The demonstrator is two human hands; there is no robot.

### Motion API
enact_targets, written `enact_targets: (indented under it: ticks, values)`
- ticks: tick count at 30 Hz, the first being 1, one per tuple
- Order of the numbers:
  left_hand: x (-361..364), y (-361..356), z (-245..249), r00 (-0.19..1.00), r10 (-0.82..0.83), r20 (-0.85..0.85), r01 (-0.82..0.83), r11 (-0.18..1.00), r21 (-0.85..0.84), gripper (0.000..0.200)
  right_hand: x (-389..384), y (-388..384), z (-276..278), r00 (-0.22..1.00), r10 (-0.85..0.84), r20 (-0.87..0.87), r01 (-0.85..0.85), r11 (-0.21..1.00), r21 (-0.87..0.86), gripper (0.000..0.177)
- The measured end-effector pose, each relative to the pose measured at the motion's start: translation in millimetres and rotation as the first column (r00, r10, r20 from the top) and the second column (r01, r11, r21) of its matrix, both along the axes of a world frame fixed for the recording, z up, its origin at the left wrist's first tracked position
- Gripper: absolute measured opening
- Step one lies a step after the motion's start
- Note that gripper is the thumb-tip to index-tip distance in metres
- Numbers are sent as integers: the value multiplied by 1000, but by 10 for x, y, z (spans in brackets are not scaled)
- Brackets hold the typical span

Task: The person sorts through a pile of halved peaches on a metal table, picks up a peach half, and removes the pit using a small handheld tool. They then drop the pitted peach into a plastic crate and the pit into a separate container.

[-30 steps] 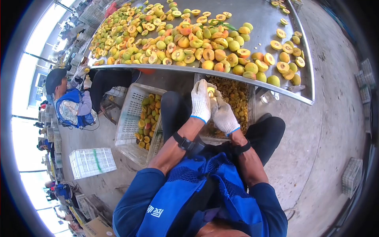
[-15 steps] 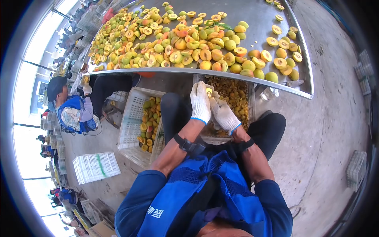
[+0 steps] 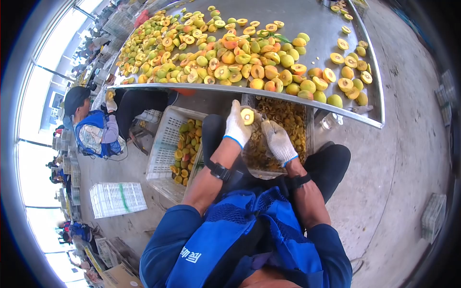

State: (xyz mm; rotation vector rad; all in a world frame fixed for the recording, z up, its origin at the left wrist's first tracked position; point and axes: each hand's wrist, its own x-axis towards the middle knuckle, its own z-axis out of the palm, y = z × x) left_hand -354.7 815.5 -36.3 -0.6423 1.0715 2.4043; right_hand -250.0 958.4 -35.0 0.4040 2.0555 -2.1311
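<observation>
My left hand [image 3: 237, 128], in a white knit glove with a blue cuff, is closed around a peach half [image 3: 247, 116], its yellow cut face turned up. My right hand [image 3: 279, 143], gloved the same way, is just to the right and apart from it. Its fingers are curled together, and what they hold, if anything, is hidden. Below both hands, between my knees, stands a crate [image 3: 309, 129] full of brownish-yellow fruit scraps. By my left knee is a white plastic crate [image 3: 162, 139] partly filled with peach pieces [image 3: 188, 144].
A metal table [image 3: 314, 29] ahead bears a large heap of whole and halved peaches [image 3: 211, 60]. Under its right corner stands a clear jar [image 3: 330, 121]. A co-worker [image 3: 96, 127] sits at the left. A white crate [image 3: 118, 199] lies on the floor behind that.
My hands have moved apart; the left shifted left and the right slightly right and down. The peach half's cut face now shows in my left hand. The view has shifted slightly.
</observation>
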Motion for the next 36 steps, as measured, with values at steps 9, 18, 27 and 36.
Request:
enact_targets:
  ticks: [9, 18, 27, 36]
  values:
    - [159, -291, 245, 969, -129, -211, 186, 942, 280, 38, -22, 92, 30, 988, 21, -153, -12, 998, 59, 33]
    - [194, -339, 42, 912, -263, -315, 267, 963, -31, 58, -9, 23, 214, 957, 150, -248, -80, 959, 270, 30]
    - [294, -41, 96, 940, -229, -254, 132, 928, -349, 69, -37, -78, 129, 958, 124, -257, -52, 961, 272, 33]
    - [305, 167, 57, 987, 37, -159, -59, 990, -131, 68, -36, -78, 189, 971, 137, -196, -92, 971, 222, 40]
